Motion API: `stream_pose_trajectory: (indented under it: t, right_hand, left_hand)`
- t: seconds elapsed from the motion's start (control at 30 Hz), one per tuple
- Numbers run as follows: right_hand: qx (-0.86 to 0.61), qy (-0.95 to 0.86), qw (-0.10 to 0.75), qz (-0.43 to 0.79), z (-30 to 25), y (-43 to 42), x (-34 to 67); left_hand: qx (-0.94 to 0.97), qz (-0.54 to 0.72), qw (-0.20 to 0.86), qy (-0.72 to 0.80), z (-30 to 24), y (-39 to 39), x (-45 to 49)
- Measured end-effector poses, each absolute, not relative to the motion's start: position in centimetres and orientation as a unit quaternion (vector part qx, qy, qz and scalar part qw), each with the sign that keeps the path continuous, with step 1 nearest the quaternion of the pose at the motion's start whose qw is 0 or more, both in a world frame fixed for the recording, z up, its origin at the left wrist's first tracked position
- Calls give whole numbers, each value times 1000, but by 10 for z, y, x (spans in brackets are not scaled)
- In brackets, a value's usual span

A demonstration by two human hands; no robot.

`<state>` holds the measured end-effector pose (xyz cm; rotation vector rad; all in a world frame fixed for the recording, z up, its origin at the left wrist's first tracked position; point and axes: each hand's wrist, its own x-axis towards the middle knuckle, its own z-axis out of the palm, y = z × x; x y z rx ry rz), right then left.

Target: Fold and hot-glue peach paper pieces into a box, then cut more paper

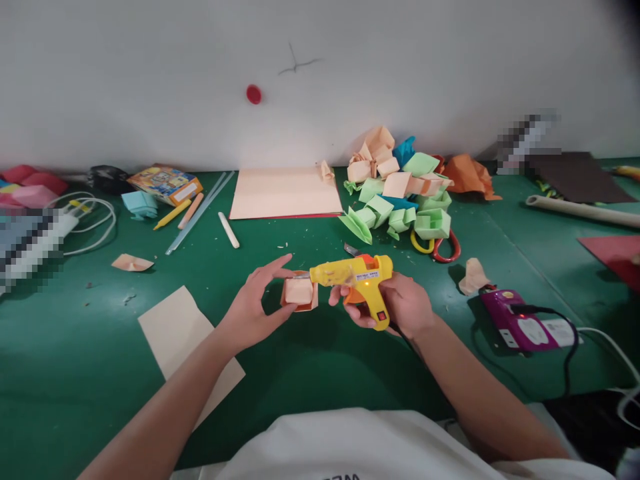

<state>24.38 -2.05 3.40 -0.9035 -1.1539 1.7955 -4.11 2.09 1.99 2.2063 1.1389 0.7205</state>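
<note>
In my right hand [407, 303] is a yellow hot glue gun [367, 277] with an orange trigger, its small light lit. Its nozzle points left and meets the upper rim of a small peach folded-paper box [300, 293]. My left hand [263, 297] grips that box from its left side, thumb at the lower edge and fingers at the upper edge. Whether any glue is coming out cannot be made out. A dark cord runs down from the gun's handle along my right forearm.
Folded green and peach paper pieces [395, 193] are heaped by the wall, with scissors [445, 247] in front. A purple power adapter [525, 323] with cords lies right. Peach sheets [285, 193], glue sticks [200, 213] and a cut paper strip [175, 327] lie on the green table.
</note>
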Motion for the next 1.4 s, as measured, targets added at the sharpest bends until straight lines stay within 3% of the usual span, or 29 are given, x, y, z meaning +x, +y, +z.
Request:
stream_pose_trajectory:
  t: [0.17,0.37,0.67,0.87,1.2,1.4]
  right_hand:
    - [-238,-390,385,802,32,-29,238]
    - [-196,-326,455,805,38,-37,219]
    - [-389,-512,459,613,27,-40,222]
    - [-392,-591,470,526,21,-43,227]
    - [-430,-611,443,496,16,-39,227]
    - [-451,-611,425,492,12,-37,226]
  left_hand:
    - [808,316,287,406,16,20,-36]
    - [807,328,287,398,11,18,-35]
    - [815,325,285,385,9,20,-37]
    - [824,326,284,367,11,20,-39]
    - [789,335,350,378,13,20,-46]
    - [803,331,305,391,15,20,-44]
